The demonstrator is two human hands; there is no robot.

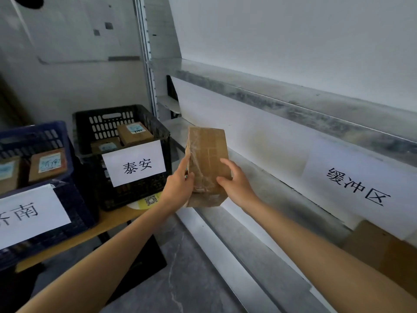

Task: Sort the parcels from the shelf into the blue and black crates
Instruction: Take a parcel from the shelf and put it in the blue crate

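I hold a brown taped parcel (207,163) with both hands. My left hand (178,186) grips its left edge and my right hand (234,181) grips its right side. It is in front of the shelf (293,102), beside the black crate (117,108). The shelf's paper (356,186) says 缓冲区. The black crate's sign (135,166) says 泰安. The blue crate (76,206) has a cut-off sign ending in 南.

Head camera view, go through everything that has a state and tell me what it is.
parcel, lifted, upright, held between both hands in front of the shelf.
left hand, grips the parcel's left edge.
right hand, grips the parcel's right side.
black crate, open-topped, two boxes showing inside.
blue crate, open-topped, two more boxes showing inside.
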